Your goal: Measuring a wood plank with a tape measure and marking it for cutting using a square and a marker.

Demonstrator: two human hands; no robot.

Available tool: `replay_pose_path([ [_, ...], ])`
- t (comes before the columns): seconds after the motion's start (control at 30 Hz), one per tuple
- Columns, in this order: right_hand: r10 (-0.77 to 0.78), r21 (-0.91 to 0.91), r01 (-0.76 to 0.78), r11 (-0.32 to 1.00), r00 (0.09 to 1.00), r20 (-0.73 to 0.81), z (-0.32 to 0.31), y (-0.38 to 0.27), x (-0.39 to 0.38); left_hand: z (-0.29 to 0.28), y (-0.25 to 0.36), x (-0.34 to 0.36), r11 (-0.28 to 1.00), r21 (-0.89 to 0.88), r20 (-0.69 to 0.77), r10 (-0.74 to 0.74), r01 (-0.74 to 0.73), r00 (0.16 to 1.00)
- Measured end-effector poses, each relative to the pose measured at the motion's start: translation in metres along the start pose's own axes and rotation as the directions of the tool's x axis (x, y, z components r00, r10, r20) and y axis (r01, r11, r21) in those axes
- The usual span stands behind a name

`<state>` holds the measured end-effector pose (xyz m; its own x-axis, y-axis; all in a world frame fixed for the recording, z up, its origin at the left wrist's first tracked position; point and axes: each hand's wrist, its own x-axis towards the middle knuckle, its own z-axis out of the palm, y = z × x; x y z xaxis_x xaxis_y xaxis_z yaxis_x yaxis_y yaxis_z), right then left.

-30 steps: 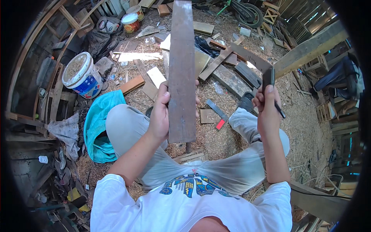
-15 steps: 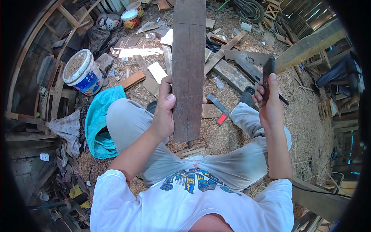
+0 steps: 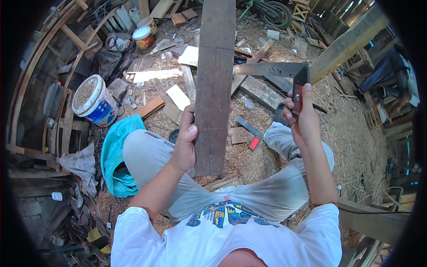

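My left hand [image 3: 184,142] is closed around the lower part of a long dark wooden board [image 3: 215,93]; its thumb is on the left edge and fingertips show past the right edge. A thin line crosses the board's face near the top. Raised at the right, my right hand [image 3: 304,118] grips the red and black handle of a try square [image 3: 272,69]. Its metal blade points left, with the tip close to the board's right edge; I cannot tell whether they touch. A dark, pencil-like stick [image 3: 319,108] pokes out behind the right hand.
A smaller red-ended square [image 3: 250,132] lies on the shavings between my legs. Wood offcuts [image 3: 262,92] litter the floor ahead. At the left are a white bucket [image 3: 94,101] and a teal sack [image 3: 119,155]. A thick beam [image 3: 347,46] slants at the right; a person [image 3: 387,78] is beyond.
The try square has turned and moved left, so its blade reaches the board's edge and the red of its handle shows. The board sits slightly lower in the view.
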<state>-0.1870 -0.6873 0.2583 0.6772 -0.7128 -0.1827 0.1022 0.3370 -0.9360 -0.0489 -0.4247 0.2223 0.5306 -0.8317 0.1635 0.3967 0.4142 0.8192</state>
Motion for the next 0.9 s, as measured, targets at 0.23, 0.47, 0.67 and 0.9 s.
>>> replay_pose_path([
  [0.23, -0.257, 0.184, 0.265, 0.947, 0.964, -0.067, -0.017, 0.007, 0.014, -0.002, 0.007, -0.006, 0.982, -0.037, 0.033, -0.182, 0.183, 0.983],
  [0.47, -0.807, -0.473, 0.778, 0.414, 0.554, 0.205, -0.036, -0.015, 0.026, -0.006, 0.015, -0.020, 0.870, -0.098, 0.131, -0.470, 0.483, 0.873],
  [0.67, -0.570, -0.584, 0.766, 0.268, 0.615, 0.545, -0.052, -0.018, 0.025, -0.008, 0.020, -0.030, 0.783, -0.101, 0.085, -0.607, 0.613, 0.790],
  [0.9, -0.256, -0.467, 0.864, 0.187, 0.502, 0.826, -0.068, -0.001, 0.032, -0.026, 0.048, -0.031, 0.592, -0.217, 0.234, -0.740, 0.776, 0.630],
])
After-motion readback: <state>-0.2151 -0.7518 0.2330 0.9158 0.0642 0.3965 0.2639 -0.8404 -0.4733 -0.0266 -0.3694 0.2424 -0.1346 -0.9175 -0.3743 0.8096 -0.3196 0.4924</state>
